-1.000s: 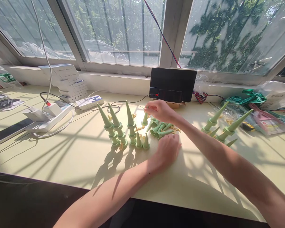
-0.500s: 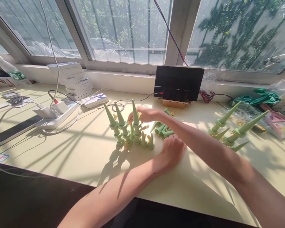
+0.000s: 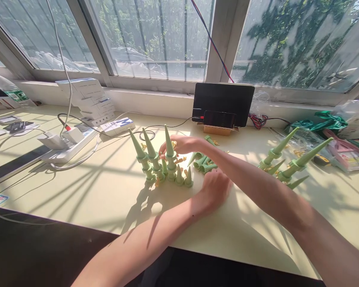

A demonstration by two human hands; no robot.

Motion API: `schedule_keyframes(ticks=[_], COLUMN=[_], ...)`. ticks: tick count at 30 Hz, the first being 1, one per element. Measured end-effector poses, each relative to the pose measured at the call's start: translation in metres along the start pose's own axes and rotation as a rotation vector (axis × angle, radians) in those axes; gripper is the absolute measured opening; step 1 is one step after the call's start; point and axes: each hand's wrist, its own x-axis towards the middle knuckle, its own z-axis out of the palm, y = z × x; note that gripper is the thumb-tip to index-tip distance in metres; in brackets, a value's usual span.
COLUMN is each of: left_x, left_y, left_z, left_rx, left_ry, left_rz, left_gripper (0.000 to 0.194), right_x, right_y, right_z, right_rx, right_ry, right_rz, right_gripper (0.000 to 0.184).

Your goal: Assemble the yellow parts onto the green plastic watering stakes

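My right hand (image 3: 181, 145) reaches across above my left forearm, its fingertips bent down behind the tall green spires (image 3: 169, 149). Its fingers are closed at the tip of a small green cone (image 3: 164, 168) standing among them; the spires partly hide the grip. Two more small cones (image 3: 188, 178) stand at the right end of this cluster, with yellow bits between the parts. My left hand (image 3: 217, 185) rests on the table, curled, beside a pile of loose green tube-like pieces (image 3: 201, 163). Its fingertips are turned away, so whatever they hold is hidden.
More green spires (image 3: 302, 161) lean at the right, partly behind my right forearm. A black tablet (image 3: 224, 101) stands at the back with a phone before it. White boxes (image 3: 89, 99), a power strip (image 3: 74, 149) with cables, and plastic bags (image 3: 323, 123) lie around the sides.
The small green cone under my right fingers sits slightly lower among the spires. My left hand has stayed nearly still. The whole view has shifted slightly.
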Motion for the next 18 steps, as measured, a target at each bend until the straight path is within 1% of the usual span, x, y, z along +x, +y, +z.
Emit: schedule_keyframes(ticks=[1,3,5,7,9,11,14,18], left_x=[0.000,0.000,0.001,0.001,0.000,-0.001,-0.001,-0.001], left_y=[0.000,0.000,0.001,0.003,0.006,0.007,0.008,0.007], left_z=[0.001,0.000,-0.002,-0.006,-0.010,-0.012,-0.013,-0.012], left_rx=[0.006,0.017,0.027,0.031,0.016,-0.010,-0.034,-0.039], left_ry=[0.006,0.005,-0.014,-0.040,-0.046,-0.027,-0.003,-0.014], left_rz=[-0.002,0.000,0.006,-0.001,-0.018,-0.025,-0.032,-0.053], left_gripper=[0.032,0.031,0.032,0.032,0.034,0.034,0.033,0.032], right_x=[0.009,0.037,0.074,0.109,0.132,0.143,0.145,0.142], right_y=[0.002,0.006,0.011,0.016,0.020,0.023,0.025,0.026], right_z=[-0.001,-0.002,0.000,0.003,0.006,0.009,0.010,0.010], right_rx=[-0.008,-0.056,-0.174,-0.209,-0.237,-0.314,-0.425,-0.465], right_ry=[-0.003,-0.034,-0.124,-0.155,-0.186,-0.276,-0.389,-0.394], right_rz=[0.007,0.044,0.134,0.163,0.188,0.233,0.256,0.265], right_gripper=[0.038,0.039,0.034,0.030,0.023,0.017,0.015,0.014])
